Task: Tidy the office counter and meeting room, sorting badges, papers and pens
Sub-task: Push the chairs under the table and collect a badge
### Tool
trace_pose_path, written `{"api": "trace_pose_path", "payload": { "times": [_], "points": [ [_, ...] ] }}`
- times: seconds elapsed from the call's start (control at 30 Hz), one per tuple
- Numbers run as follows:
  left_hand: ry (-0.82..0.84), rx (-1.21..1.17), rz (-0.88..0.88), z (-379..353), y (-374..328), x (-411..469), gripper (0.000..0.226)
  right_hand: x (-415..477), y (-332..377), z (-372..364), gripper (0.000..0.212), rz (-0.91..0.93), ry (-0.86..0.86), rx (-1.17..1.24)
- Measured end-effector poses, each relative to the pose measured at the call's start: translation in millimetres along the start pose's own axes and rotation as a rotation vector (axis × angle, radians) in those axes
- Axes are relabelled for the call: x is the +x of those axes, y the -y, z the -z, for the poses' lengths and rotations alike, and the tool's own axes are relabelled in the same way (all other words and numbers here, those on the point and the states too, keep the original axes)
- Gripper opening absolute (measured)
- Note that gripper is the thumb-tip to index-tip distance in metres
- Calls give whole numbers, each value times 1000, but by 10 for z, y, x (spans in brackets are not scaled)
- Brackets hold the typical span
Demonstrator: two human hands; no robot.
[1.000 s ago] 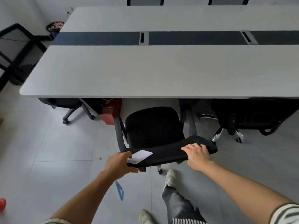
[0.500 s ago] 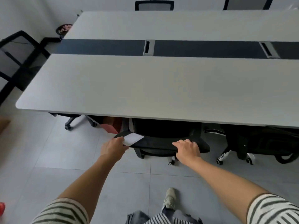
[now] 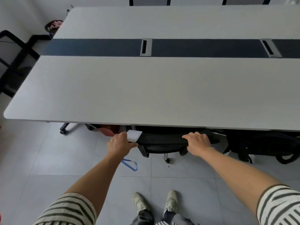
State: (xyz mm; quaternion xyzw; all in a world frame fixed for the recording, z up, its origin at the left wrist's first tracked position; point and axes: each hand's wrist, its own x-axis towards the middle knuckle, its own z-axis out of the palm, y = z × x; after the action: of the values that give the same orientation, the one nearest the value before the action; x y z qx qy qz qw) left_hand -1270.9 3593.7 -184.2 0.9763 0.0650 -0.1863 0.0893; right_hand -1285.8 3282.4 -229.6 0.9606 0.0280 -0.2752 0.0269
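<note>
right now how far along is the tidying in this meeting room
Done: the black chair sits mostly under the table. In hand: both the left hand and right hand grip its backrest, the left also holding a white badge with a blue lanyard hanging below. Left: that badge is not yet sorted; no papers or pens are in view.

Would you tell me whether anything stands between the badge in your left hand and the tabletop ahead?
Nothing visible does. The left hand holds the badge at the chair back, just below the edge of the table; nothing lies on the near tabletop.
</note>
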Motion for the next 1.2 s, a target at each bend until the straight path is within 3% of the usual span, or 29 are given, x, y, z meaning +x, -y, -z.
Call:
{"api": "trace_pose_path", "payload": {
  "times": [0.1,0.23,0.3,0.53,0.67,0.8,0.93,1.1,1.2],
  "points": [
    [-6,-21,-3,-13,32,-75,34,-12,-23,66,58,10,94,-8],
    [-57,-175,59,139,370,-278,23,9,211,376,91,55,290,85],
    [-69,-290,128,248,667,-349,27,11,520,550,96,115,307,176],
    [108,-909,245,870,1834,-749,28,43,2200,1223,54,355,81,535],
    [131,-1026,197,1148,2629,-973,29,-33,3405,1652,40,479,226,819],
    [43,-1127,225,1449,3678,-1166,20,-197,4730,1865,17,598,328,795],
    [-169,-1016,332,1602,4482,-1325,14,-244,5676,1899,18,636,341,833],
    [-386,-406,502,1596,5251,-1336,14,-238,6635,1995,23,668,451,832],
    [-499,-366,653,1537,5684,-1209,16,-137,7147,1996,24,681,513,822]
  ]
}}
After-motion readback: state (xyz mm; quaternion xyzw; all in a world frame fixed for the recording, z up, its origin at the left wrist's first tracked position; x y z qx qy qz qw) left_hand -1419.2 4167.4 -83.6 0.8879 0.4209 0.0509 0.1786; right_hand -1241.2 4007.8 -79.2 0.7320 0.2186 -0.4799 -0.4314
